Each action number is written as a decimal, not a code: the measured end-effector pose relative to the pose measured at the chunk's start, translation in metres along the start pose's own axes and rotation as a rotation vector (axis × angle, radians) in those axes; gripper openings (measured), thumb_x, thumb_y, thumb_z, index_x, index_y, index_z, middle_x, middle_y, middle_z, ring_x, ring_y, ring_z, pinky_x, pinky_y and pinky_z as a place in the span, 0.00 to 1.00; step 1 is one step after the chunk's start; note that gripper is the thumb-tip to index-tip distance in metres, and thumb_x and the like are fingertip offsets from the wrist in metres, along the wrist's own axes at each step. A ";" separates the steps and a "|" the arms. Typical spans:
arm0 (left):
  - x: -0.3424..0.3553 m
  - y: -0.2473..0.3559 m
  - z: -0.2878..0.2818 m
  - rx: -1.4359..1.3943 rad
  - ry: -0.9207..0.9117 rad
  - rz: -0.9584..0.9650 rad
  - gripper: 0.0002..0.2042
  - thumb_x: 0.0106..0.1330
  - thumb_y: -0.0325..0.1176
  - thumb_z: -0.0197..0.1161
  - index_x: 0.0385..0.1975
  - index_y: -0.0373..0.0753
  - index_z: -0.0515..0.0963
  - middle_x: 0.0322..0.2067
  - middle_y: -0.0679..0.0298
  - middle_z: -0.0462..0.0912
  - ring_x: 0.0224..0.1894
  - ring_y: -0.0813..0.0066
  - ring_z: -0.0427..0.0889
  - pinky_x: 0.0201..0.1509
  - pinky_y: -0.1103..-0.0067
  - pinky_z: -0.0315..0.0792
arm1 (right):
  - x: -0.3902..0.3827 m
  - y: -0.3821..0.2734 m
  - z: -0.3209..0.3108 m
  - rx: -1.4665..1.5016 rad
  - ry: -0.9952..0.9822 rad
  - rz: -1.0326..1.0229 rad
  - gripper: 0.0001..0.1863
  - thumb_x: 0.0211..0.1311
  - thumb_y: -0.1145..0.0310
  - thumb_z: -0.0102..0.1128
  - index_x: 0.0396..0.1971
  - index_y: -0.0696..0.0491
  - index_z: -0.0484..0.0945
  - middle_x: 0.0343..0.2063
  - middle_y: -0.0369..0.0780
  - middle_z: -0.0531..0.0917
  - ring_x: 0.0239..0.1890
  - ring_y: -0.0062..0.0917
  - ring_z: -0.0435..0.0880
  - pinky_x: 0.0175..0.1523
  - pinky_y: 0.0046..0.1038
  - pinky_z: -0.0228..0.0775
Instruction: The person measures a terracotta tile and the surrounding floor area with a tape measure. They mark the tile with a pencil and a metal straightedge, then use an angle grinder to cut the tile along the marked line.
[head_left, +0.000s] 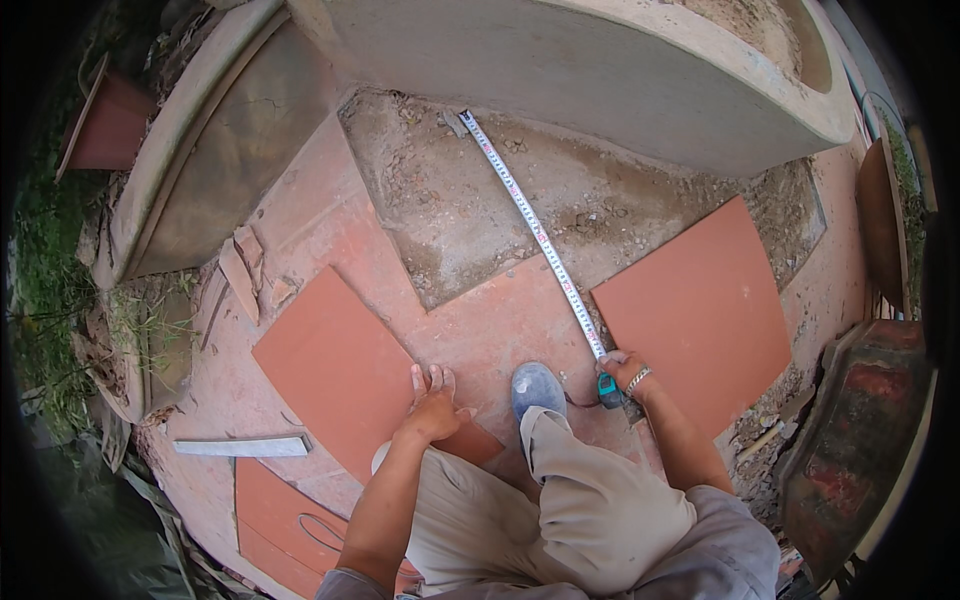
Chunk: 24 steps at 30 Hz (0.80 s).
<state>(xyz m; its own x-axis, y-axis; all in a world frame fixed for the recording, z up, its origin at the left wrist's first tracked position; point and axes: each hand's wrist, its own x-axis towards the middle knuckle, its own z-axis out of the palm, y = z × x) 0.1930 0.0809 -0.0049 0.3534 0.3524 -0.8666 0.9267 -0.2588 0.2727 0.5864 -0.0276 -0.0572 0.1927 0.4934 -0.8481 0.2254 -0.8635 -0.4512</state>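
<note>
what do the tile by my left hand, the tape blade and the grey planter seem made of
The tile is likely unglazed clay: matte, evenly terracotta-coloured. The tape blade is probably coated steel: thin, white, straight, printed with marks. The planter seems cement, or rendered masonry, from its dull grey surface.

Right hand (627,371) at 4 o'clock, gripping case of tape measure (543,240); blade drawn out toward 12, across rough bare patch (450,225). Terracotta slab (700,305) at 3, just beside blade. Left hand (434,408) at 7, fingers spread on second slab (335,360), which lies at 8. Pale bar (241,447) farther out, also 8. Grey planter wall (600,85) at 1.
</note>
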 end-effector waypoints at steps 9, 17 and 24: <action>-0.005 0.004 -0.007 -0.057 0.003 -0.008 0.47 0.67 0.55 0.58 0.74 0.27 0.43 0.75 0.37 0.41 0.75 0.30 0.25 0.79 0.56 0.27 | 0.001 -0.001 0.000 -0.019 -0.001 -0.023 0.13 0.69 0.62 0.59 0.33 0.56 0.85 0.29 0.37 0.87 0.32 0.22 0.83 0.43 0.28 0.76; -0.003 0.002 -0.003 -0.012 0.021 0.017 0.47 0.67 0.55 0.57 0.74 0.26 0.44 0.75 0.37 0.42 0.75 0.29 0.26 0.79 0.55 0.26 | 0.005 0.005 0.002 -0.017 0.016 -0.030 0.13 0.69 0.62 0.59 0.35 0.57 0.86 0.30 0.38 0.88 0.33 0.22 0.84 0.43 0.28 0.76; -0.008 0.007 -0.010 -0.076 0.002 -0.028 0.47 0.67 0.55 0.58 0.74 0.28 0.44 0.75 0.38 0.41 0.75 0.28 0.26 0.79 0.54 0.31 | 0.007 0.010 0.002 -0.052 0.006 -0.043 0.15 0.68 0.59 0.57 0.38 0.54 0.86 0.33 0.41 0.88 0.37 0.28 0.85 0.47 0.31 0.75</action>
<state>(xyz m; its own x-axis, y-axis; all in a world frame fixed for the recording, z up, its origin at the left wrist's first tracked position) 0.1976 0.0850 0.0079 0.3270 0.3601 -0.8737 0.9433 -0.1794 0.2792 0.5880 -0.0327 -0.0687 0.1878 0.5309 -0.8264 0.2833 -0.8348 -0.4720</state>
